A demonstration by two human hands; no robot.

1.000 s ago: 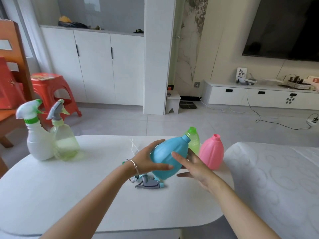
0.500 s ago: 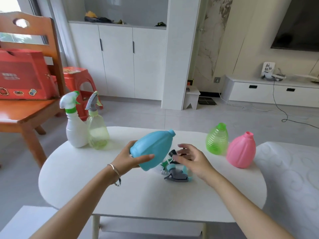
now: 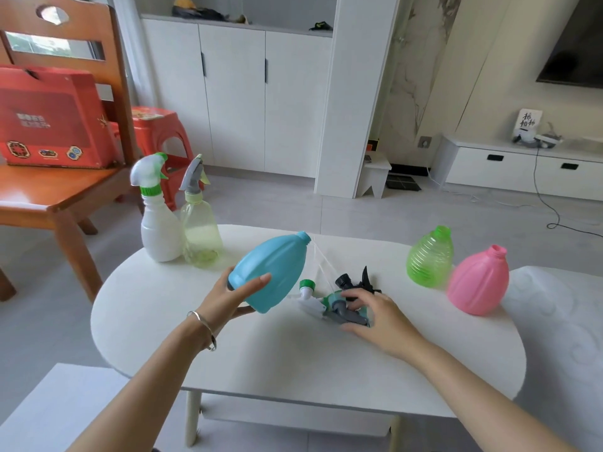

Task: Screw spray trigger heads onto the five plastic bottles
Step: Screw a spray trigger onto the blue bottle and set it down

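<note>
My left hand (image 3: 228,296) grips the base of a blue bottle (image 3: 274,272), tilted above the white table (image 3: 261,353) with its bare neck pointing up and right. My right hand (image 3: 375,313) curls over a grey-and-teal trigger head (image 3: 346,314) in a small pile. Beside it lie a white head with a green collar (image 3: 306,288) and a black head (image 3: 357,280). A green bottle (image 3: 429,256) and a pink bottle (image 3: 478,280) stand uncapped at the right. A white bottle (image 3: 160,223) and a clear yellowish bottle (image 3: 199,230) with heads fitted stand at the back left.
A wooden chair (image 3: 62,190) carrying a red box (image 3: 52,119) stands left of the table, with a red stool (image 3: 156,132) behind it. A white patterned cushion (image 3: 561,321) adjoins the table's right end. White cabinets line the far wall.
The view swung left and down. My left hand carried the blue bottle leftward, away from the green and pink bottles. My right hand left the bottle and closed on the grey-and-teal head.
</note>
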